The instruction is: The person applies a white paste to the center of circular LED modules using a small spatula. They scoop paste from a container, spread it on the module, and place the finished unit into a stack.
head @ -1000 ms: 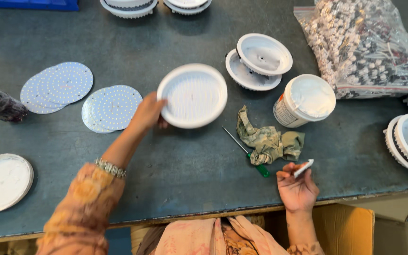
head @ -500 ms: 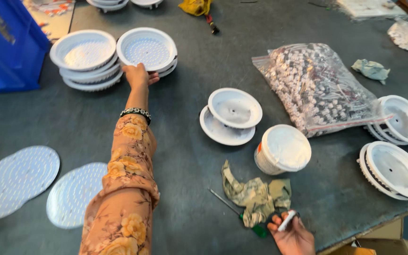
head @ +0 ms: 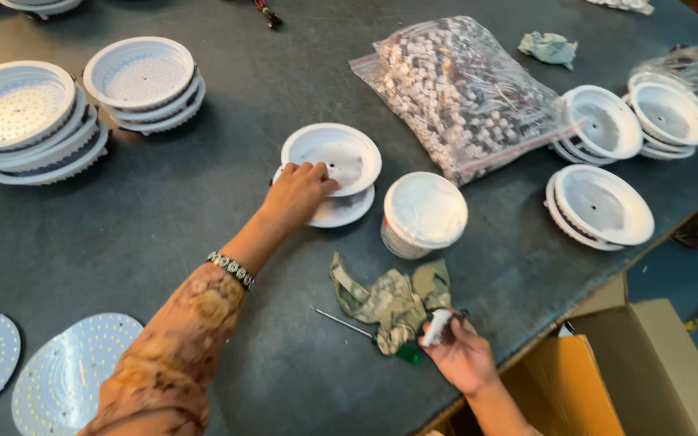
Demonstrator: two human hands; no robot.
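My left hand (head: 299, 194) reaches across the dark table and grips the near rim of a white round lamp housing (head: 341, 153) that lies on top of another one. My right hand (head: 460, 355) rests at the table's front edge, closed around a small white tube (head: 437, 327). Just left of that hand lie a crumpled greenish rag (head: 385, 299) and a green-handled screwdriver (head: 365, 331). A white lidded tub (head: 424, 214) stands between the rag and the housings.
Stacks of white housings sit at the far left (head: 22, 121), (head: 143, 81) and at the right (head: 599, 206), (head: 664, 113). A clear bag of small parts (head: 462, 89) lies behind the tub. Round perforated discs (head: 66, 375) lie near left. A cardboard box (head: 607, 379) stands below the edge.
My left hand has left the far-left stack, where it set down a housing, and has come back to grip the housing in the middle. My right hand stays put with the tube.
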